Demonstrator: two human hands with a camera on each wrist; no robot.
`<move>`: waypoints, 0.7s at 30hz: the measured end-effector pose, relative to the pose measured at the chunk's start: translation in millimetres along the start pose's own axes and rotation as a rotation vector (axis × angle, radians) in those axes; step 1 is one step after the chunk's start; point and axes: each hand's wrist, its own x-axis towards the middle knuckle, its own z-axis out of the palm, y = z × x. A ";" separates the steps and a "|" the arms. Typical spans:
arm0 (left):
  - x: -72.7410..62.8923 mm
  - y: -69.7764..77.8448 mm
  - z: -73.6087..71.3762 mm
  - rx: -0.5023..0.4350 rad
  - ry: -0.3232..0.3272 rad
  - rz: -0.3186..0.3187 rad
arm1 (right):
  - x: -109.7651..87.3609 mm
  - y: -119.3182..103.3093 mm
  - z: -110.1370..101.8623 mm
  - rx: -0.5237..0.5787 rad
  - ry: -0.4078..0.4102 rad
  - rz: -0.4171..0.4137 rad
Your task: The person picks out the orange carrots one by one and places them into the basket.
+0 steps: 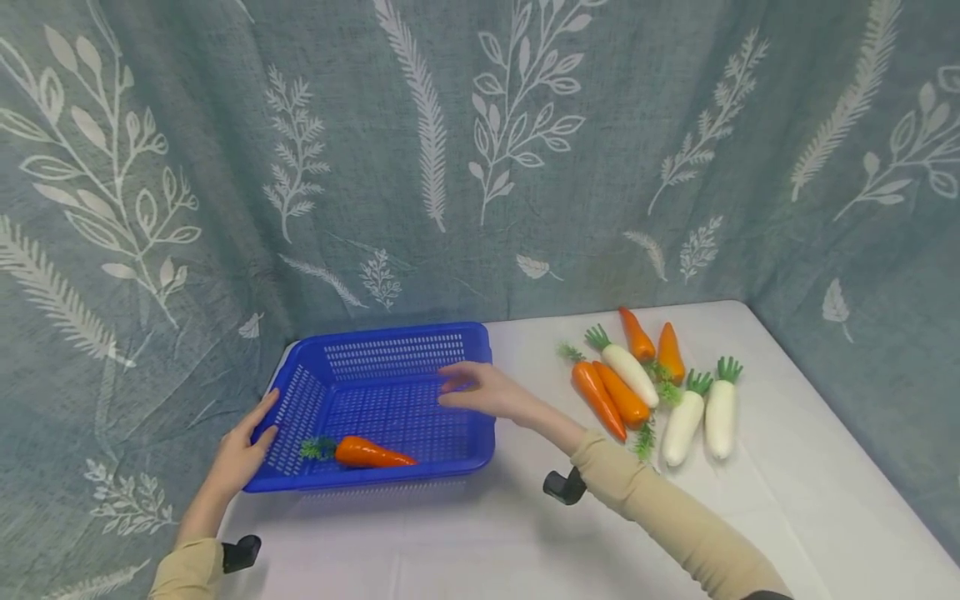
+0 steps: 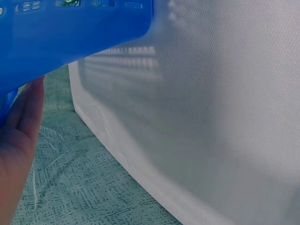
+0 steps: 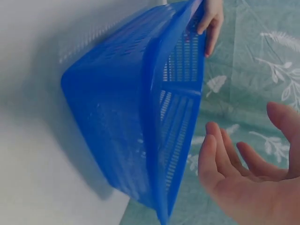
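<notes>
A blue plastic basket [image 1: 375, 477] with slotted walls stands on the table's left part. Inside it, near the front wall, lies one orange carrot [image 1: 371, 452] with a green top. My left hand [image 1: 238, 457] grips the basket's left rim, the thumb on the inner side and the fingers outside. Over the basket's right side hovers my right hand [image 1: 480, 390], its fingers loosely bent with nothing between them. The right wrist view shows that hand [image 3: 253, 183] apart from the basket rim [image 3: 152, 93].
Right of the basket lie several carrots [image 1: 597, 398] and three white radishes [image 1: 721, 418] with green tops, grouped together on the white tablecloth [image 1: 480, 550]. A grey-green curtain [image 1: 450, 267] with leaf patterns hangs behind the table and at both sides.
</notes>
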 end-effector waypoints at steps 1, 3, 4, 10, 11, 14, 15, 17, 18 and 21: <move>0.2 -0.3 0.5 -0.001 0.000 0.000 | -1.8 1.1 -2.6 0.001 0.005 -0.004; 0.2 -0.9 1.0 -0.004 -0.002 -0.005 | -4.4 4.3 -7.4 0.006 0.014 -0.011; 0.3 -1.1 1.1 -0.006 -0.001 -0.005 | -5.7 5.6 -9.8 0.001 0.024 -0.011; 0.9 -0.5 0.3 -0.026 -0.006 0.015 | -10.5 12.9 -21.2 -0.005 0.070 -0.005; 0.7 -0.2 0.3 -0.028 -0.009 0.018 | -11.2 15.1 -22.8 -0.006 0.076 0.000; 0.8 1.4 0.2 -0.031 -0.018 0.022 | -14.1 24.0 -27.8 -0.009 0.097 0.024; 0.7 1.8 0.3 -0.029 -0.018 0.022 | -15.1 27.9 -29.6 -0.012 0.106 0.030; 0.6 2.0 0.4 -0.027 -0.015 0.023 | -18.1 34.8 -33.0 -0.014 0.131 0.061; 0.5 1.9 0.5 -0.028 -0.015 0.022 | -19.5 38.7 -34.8 -0.014 0.141 0.072; 0.3 0.9 0.3 -0.027 -0.008 0.019 | -24.4 47.7 -41.0 -0.018 0.168 0.101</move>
